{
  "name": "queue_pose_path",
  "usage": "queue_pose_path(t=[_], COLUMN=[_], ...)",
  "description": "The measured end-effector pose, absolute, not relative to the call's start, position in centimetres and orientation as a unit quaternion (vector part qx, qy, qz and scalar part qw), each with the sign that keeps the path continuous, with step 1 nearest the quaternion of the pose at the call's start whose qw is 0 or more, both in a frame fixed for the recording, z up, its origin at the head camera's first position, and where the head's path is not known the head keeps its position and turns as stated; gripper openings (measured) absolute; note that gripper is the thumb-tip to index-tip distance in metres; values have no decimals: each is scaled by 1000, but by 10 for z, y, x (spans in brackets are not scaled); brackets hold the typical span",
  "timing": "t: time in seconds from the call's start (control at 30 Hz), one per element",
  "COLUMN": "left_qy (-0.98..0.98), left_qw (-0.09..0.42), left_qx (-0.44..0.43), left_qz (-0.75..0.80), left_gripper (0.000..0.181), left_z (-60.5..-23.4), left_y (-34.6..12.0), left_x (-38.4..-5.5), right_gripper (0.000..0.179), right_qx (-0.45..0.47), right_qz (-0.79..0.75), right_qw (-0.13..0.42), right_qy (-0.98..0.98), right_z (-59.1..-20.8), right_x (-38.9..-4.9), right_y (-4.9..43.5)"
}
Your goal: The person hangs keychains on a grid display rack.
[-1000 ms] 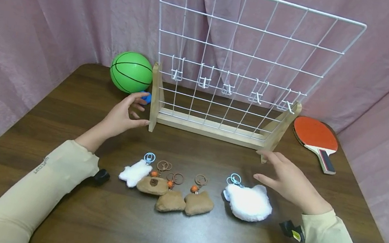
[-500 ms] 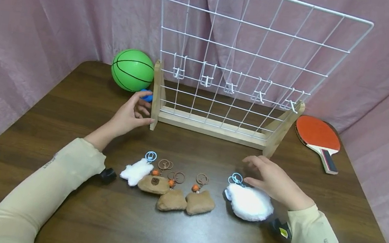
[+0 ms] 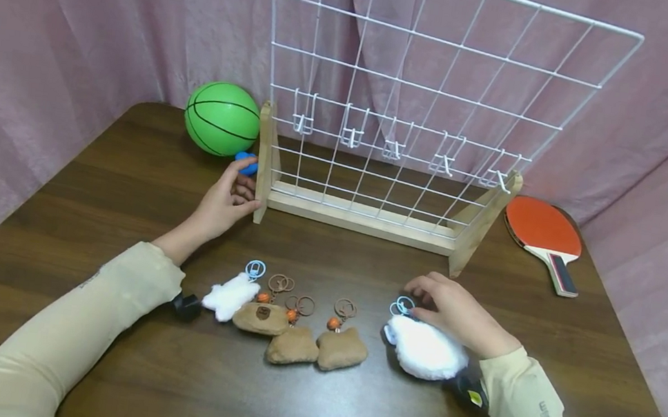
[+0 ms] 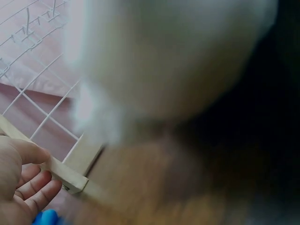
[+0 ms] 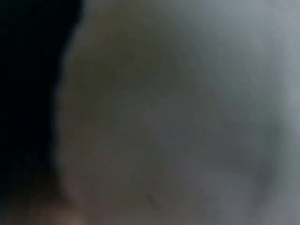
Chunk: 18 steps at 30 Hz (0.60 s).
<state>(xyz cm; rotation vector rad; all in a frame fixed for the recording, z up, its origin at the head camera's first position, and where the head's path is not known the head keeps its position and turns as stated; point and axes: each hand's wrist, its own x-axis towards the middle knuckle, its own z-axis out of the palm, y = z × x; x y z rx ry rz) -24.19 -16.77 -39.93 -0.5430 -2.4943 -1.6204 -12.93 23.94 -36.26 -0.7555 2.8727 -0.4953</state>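
In the head view, my left hand (image 3: 218,205) is at the left wooden leg (image 3: 263,165) of a white wire grid rack (image 3: 364,170), thumb and fingers loosely bent along its outer side. The left wrist view also shows the thumb (image 4: 33,152) at the wood. My right hand (image 3: 453,310) reaches over a white plush keychain (image 3: 424,350), its thumb right at the light-blue key ring (image 3: 402,306). To the left lie a smaller white plush keychain (image 3: 231,297) and three brown plush keychains (image 3: 292,346) with orange beads. The right wrist view is only blur.
Several white hooks (image 3: 392,150) hang in a row on the grid. A green ball (image 3: 222,118) and a blue object (image 3: 244,161) sit left of the rack, behind the left hand. A red table tennis paddle (image 3: 544,227) lies to the right. A pink curtain (image 3: 114,14) backs the table.
My right hand has moved left and down, from beside the rack's right leg to the large white keychain's ring. My left hand has come in close against the left leg.
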Motion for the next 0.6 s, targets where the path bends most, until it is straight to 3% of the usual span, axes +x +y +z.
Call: queue_pose_path(t=[0.6], left_qy=[-827], left_qw=[70], left_qx=[-173], left_qz=[-531], left_gripper=[77], left_z=[-402], left_y=[-165], left_x=[-241], right_gripper=[21], right_qx=[-254], right_qz=[-185], right_qw=[52], right_qy=[948], right_z=[-371], right_x=[-132], right_y=[239])
